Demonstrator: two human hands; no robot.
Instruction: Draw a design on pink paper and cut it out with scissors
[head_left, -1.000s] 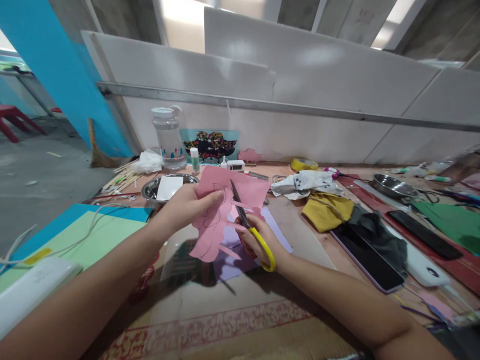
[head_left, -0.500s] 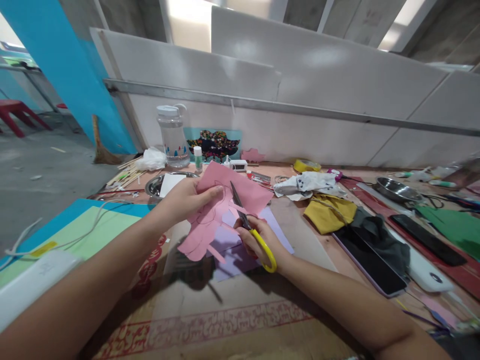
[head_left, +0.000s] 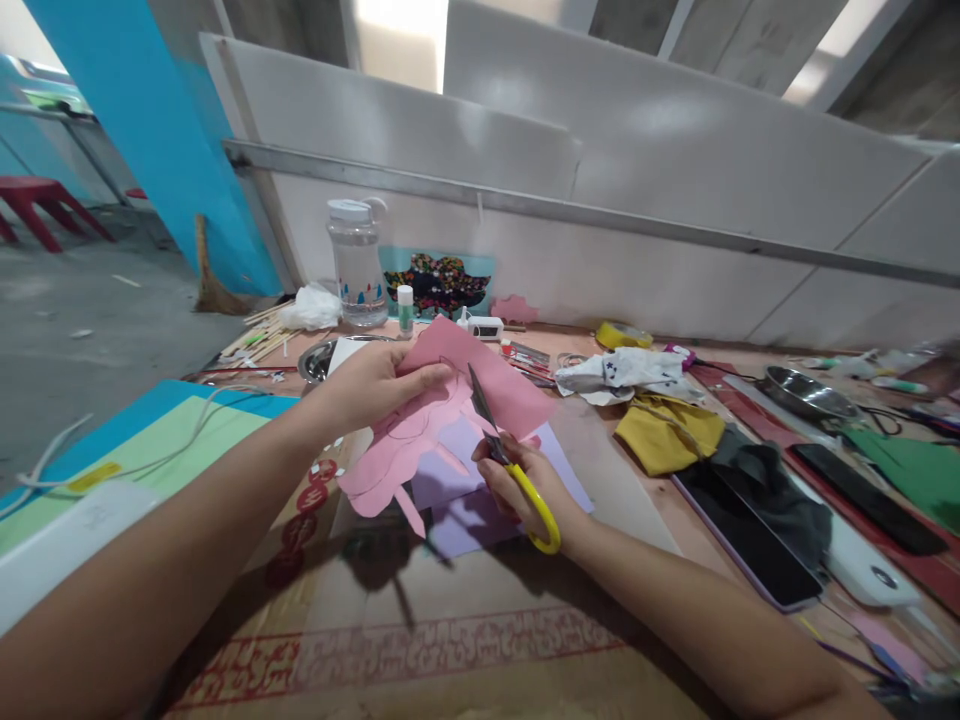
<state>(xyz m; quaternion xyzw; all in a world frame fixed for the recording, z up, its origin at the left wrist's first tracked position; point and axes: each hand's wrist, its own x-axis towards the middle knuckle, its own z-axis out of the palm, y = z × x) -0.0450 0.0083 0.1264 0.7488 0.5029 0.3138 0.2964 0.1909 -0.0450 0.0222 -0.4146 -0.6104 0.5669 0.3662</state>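
Note:
My left hand (head_left: 382,388) pinches a sheet of pink paper (head_left: 499,375) near its upper left, thumb on top. Curved pencil lines run over the paper, and its lower left edge is cut into a rounded shape with narrow strips. In my right hand (head_left: 525,485) are scissors (head_left: 529,500) with yellow handles, my fingers closed round the grips. Their dark blades point up and away, against the pink paper's cut edge. Beneath lie sheets of purple paper (head_left: 457,520) on the cardboard-covered tabletop (head_left: 600,560).
At the back stand a water bottle (head_left: 358,265) and a glue stick (head_left: 405,312). A metal bowl (head_left: 311,362) sits behind my left hand. On the right lie a yellow cloth (head_left: 667,432), a phone (head_left: 750,540) and a white device (head_left: 870,565). Blue and green sheets (head_left: 172,450) lie left.
The pink paper's lower left part has swung a little down and left, its strip hanging steeper. Both hands keep their hold. The whole view has shifted slightly.

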